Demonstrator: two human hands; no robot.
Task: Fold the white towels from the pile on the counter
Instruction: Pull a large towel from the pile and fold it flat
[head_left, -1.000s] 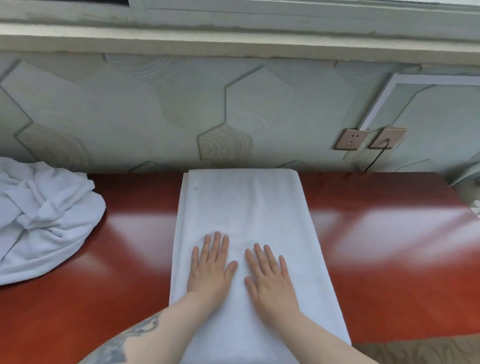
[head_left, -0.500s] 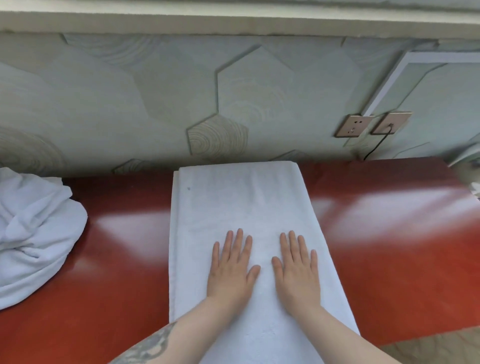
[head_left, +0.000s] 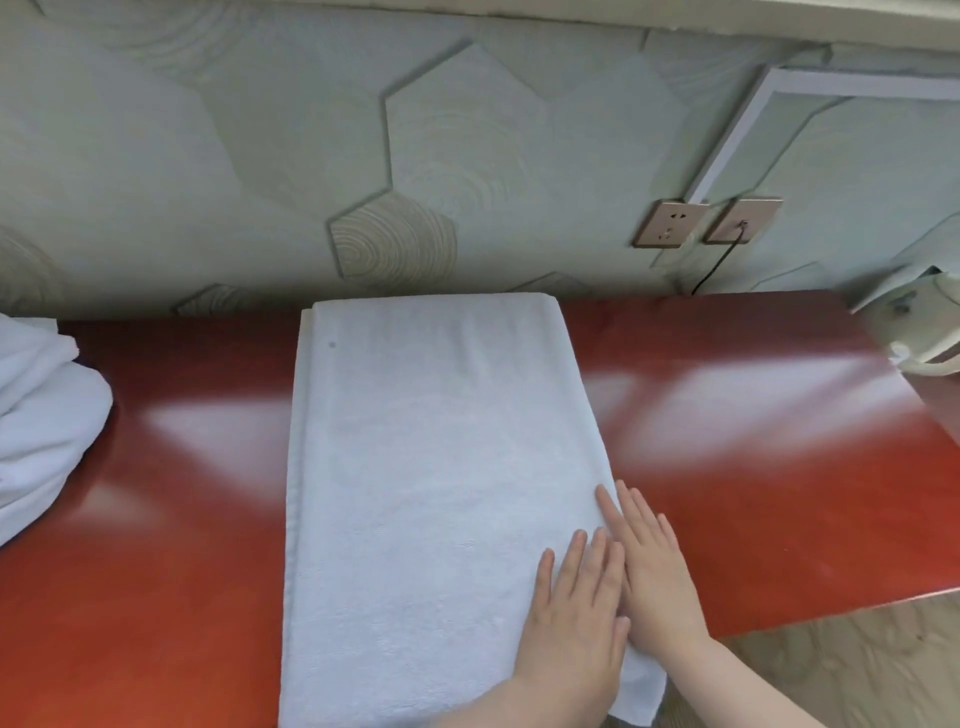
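A white towel (head_left: 431, 467), folded into a long strip, lies flat across the red counter (head_left: 753, 467) from the wall to the front edge. My left hand (head_left: 571, 623) rests flat on the towel near its right edge, fingers straight. My right hand (head_left: 654, 571) lies flat beside it, straddling the towel's right edge and the counter, its inner fingers touching my left hand. The pile of crumpled white towels (head_left: 41, 426) sits at the far left of the counter.
Two wall sockets (head_left: 670, 223) with a black cord are on the wall at the back right. A pale object (head_left: 919, 332) stands at the counter's right end. The counter's front edge meets the floor (head_left: 831, 665) at lower right.
Both hands slid to the right across the towel, from its middle to its right edge, and now lie close together. The view also shifted right, so less of the pile shows.
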